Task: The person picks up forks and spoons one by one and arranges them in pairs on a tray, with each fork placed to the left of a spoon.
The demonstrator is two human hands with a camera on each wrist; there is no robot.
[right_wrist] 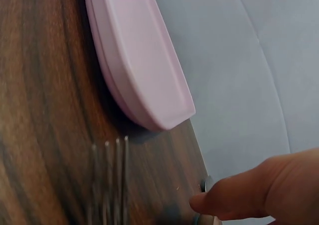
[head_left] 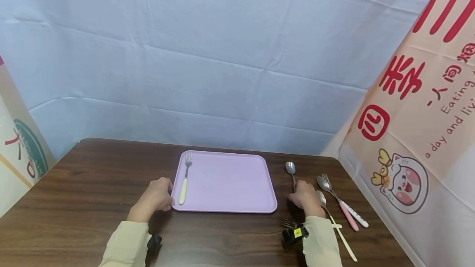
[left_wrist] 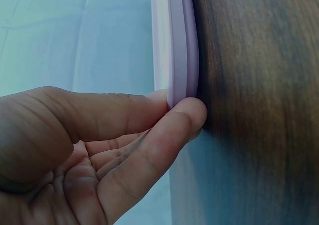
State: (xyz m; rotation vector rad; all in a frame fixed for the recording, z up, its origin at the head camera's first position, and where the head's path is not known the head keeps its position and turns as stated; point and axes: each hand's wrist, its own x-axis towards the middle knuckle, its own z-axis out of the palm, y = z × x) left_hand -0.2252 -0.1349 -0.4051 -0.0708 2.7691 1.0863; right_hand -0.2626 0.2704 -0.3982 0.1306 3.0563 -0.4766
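A pale purple tray [head_left: 230,182] lies on the table, and a fork [head_left: 183,190] with a pale yellow handle rests along its left side. My left hand [head_left: 157,195] is at the tray's front left corner. In the left wrist view, the thumb and finger of the left hand [left_wrist: 124,135] pinch the tray's rim [left_wrist: 178,51]. Right of the tray, my right hand [head_left: 306,197] holds a spoon [head_left: 290,168] by its handle, which the fingers mostly hide. The right wrist view shows the thumb of the right hand [right_wrist: 254,190] over the spoon.
Beneath the right wrist lies another fork [head_left: 287,223], partly hidden; its tines [right_wrist: 109,180] show in the right wrist view. Farther right are a yellow-handled spoon [head_left: 339,230], a pink-handled spoon [head_left: 349,216] and a fork with a patterned handle [head_left: 356,213]. Cloth [head_left: 222,61] hangs behind the table [head_left: 92,176].
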